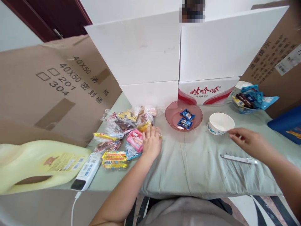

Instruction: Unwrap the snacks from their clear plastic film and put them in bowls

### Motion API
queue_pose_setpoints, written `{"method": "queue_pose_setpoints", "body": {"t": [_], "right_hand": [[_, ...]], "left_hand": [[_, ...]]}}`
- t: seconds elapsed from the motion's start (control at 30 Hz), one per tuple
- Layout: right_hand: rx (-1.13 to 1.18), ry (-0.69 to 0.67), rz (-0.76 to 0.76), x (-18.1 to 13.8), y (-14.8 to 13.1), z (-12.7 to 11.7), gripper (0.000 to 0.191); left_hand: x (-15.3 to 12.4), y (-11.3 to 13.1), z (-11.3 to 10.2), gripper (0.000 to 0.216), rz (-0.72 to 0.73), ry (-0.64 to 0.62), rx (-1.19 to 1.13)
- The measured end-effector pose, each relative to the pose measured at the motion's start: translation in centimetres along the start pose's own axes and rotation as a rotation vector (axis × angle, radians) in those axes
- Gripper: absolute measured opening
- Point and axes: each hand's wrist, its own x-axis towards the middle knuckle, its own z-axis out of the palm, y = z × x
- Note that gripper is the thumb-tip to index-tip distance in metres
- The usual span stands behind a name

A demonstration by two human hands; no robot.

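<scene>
My left hand (151,142) lies on the edge of a pile of wrapped snacks (124,131), fingers bent over a small yellow-wrapped piece beside a pink wafer packet (135,140). My right hand (248,141) hovers just right of a white bowl (220,123), fingers loosely pinched near its rim; whether it holds anything is unclear. A pink glass plate (171,116) between the hands holds two blue-wrapped candies (185,119).
A white pen-like stick (238,159) lies on the pale green cloth (188,163). A bowl of blue and dark snack packets (249,99) stands at back right. White boards, a red-and-white carton (207,91), cardboard boxes, a yellow jug (35,163) and a power bank (86,171) surround the area.
</scene>
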Motion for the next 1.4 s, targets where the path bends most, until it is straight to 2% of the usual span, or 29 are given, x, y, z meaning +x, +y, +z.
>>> {"method": "queue_pose_setpoints", "body": {"t": [0.07, 0.13, 0.23, 0.3, 0.37, 0.4, 0.47, 0.53, 0.63, 0.7, 0.77, 0.83, 0.97, 1.07, 1.13, 1.2, 1.27, 1.3, 1.4], "right_hand": [[-0.019, 0.002, -0.064, -2.8, 2.5, 1.7, 0.030], [-0.115, 0.005, -0.106, -5.0, 4.6, 3.8, 0.035], [-0.215, -0.039, -0.113, -7.1, 5.9, 6.2, 0.033], [-0.238, -0.038, -0.104, -7.7, 5.3, 6.8, 0.031], [-0.218, -0.020, -0.099, -7.9, 3.6, 6.7, 0.031], [-0.185, -0.011, -0.103, -7.8, 2.4, 6.6, 0.032], [-0.084, 0.008, -0.133, -7.6, -0.5, 6.4, 0.033], [0.004, 0.012, -0.213, -7.3, -3.9, 6.5, 0.033], [0.020, -0.088, -0.404, -7.2, -8.4, 7.4, 0.033], [-0.036, -0.152, -0.474, -7.1, -10.0, 8.0, 0.032], [-0.069, -0.175, -0.453, -7.2, -9.8, 8.2, 0.032], [-0.063, -0.163, -0.380, -7.3, -7.7, 7.9, 0.030], [-0.150, -0.051, -0.196, -7.8, -0.8, 6.7, 0.031], [-0.205, 0.118, -0.147, -8.1, 1.4, 6.2, 0.029], [-0.118, 0.247, -0.199, -8.1, 0.1, 6.3, 0.030], [0.020, 0.297, -0.319, -7.9, -2.9, 6.7, 0.038], [0.081, 0.226, -0.489, -7.5, -6.0, 7.4, 0.051], [0.075, 0.179, -0.561, -7.3, -7.2, 7.8, 0.050], [0.052, 0.126, -0.640, -7.0, -8.4, 8.8, 0.021]], "left_hand": [[0.5, -1.5, -0.5, 0.031, -0.022, -0.019, 0.104], [0.4, -1.5, -0.6, 0.028, 0.013, -0.007, 0.150], [-0.9, 1.3, -0.1, 0.025, 0.136, 0.075, 0.095], [-2.6, 4.5, 0.5, 0.025, 0.270, 0.063, -0.015], [-4.4, 7.8, 1.2, 0.019, 0.398, -0.017, -0.113], [-5.3, 9.2, 1.5, 0.016, 0.442, -0.057, -0.145], [-6.8, 10.9, 2.1, 0.024, 0.453, -0.074, -0.229], [-7.6, 11.1, 2.3, 0.038, 0.386, 0.010, -0.362], [-7.9, 9.5, 2.5, 0.048, 0.238, 0.195, -0.479], [-7.9, 8.1, 2.6, 0.050, 0.202, 0.190, -0.465], [-8.0, 7.1, 2.8, 0.044, 0.228, 0.070, -0.446], [-8.2, 6.5, 3.0, 0.033, 0.251, -0.031, -0.454], [-8.2, 6.1, 3.0, 0.020, 0.149, -0.009, -0.610], [-7.7, 6.2, 2.9, 0.009, 0.009, -0.008, -0.760], [-7.3, 6.5, 3.0, 0.013, -0.114, -0.032, -0.874], [-6.9, 6.9, 3.1, 0.017, -0.273, -0.056, -1.015], [-6.9, 7.2, 3.2, 0.023, -0.442, -0.050, -1.161], [-7.0, 7.3, 3.1, 0.026, -0.523, -0.037, -1.235], [-7.8, 6.6, 2.6, 0.035, -0.730, -0.009, -1.430]]}}
